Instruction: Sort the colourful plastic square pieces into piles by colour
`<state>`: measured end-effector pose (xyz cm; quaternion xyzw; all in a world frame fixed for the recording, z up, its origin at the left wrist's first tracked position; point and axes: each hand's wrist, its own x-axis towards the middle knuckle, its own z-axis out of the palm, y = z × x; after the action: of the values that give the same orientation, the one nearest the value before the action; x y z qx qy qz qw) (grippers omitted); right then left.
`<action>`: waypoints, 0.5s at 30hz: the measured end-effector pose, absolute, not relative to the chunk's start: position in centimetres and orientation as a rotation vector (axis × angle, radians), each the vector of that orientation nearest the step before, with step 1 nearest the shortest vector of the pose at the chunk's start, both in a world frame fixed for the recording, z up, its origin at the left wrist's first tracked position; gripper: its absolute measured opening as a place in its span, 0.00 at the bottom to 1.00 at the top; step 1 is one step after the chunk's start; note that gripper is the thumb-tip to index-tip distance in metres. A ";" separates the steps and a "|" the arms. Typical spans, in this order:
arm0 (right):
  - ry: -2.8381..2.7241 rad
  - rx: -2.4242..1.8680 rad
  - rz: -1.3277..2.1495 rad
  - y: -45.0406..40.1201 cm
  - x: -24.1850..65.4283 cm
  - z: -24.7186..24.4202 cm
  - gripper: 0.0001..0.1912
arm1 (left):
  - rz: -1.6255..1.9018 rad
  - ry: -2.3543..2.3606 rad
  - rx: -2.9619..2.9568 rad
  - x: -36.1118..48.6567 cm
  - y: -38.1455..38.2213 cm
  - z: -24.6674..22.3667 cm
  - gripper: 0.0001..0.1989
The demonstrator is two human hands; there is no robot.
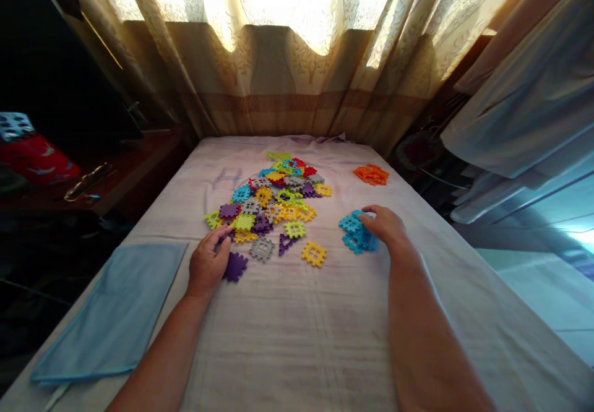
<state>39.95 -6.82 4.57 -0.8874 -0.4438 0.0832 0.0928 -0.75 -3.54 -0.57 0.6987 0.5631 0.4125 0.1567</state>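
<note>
A heap of interlocking plastic building tiles (pixel 290 198) in yellow, green, purple, grey, red and blue lies on the sheet-covered surface. At its near left edge, my left hand (pixel 210 262) rests with thumb and forefinger apart, close to purple and lime tiles. A solid purple tile (pixel 236 266) lies just beside its thumb. To the right, my right hand (pixel 386 223) has thumb and fingers closed on a blue tile (pixel 369 239) over a small pile of blue tiles (pixel 352 223). A yellow window tile (pixel 314 253) and a grey one (pixel 262 249) lie between the hands.
Orange tiles (pixel 371 174) form a separate pile at the far right. A folded light-blue cloth (pixel 114 313) lies at the left edge. Curtains (pixel 288 78) hang behind the surface, and garments (pixel 524 90) hang on the right. A dark cabinet (pixel 153 152) stands at left.
</note>
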 end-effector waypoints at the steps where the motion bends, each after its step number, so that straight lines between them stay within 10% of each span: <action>1: -1.336 -2.608 0.211 -6.7 39.3 4.7 0.20 | 1.186 1.611 1.998 -0.7 -3.5 -0.6 0.16; 15: -2.165 -1.818 0.096 -0.7 21.8 5.4 0.15 | 1.258 1.597 1.941 -0.6 -3.6 -0.9 0.15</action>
<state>21.76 -0.69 5.41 -0.6350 -0.7559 0.0336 0.1558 -0.58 -3.59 -0.87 0.6812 0.5604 0.4415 0.1644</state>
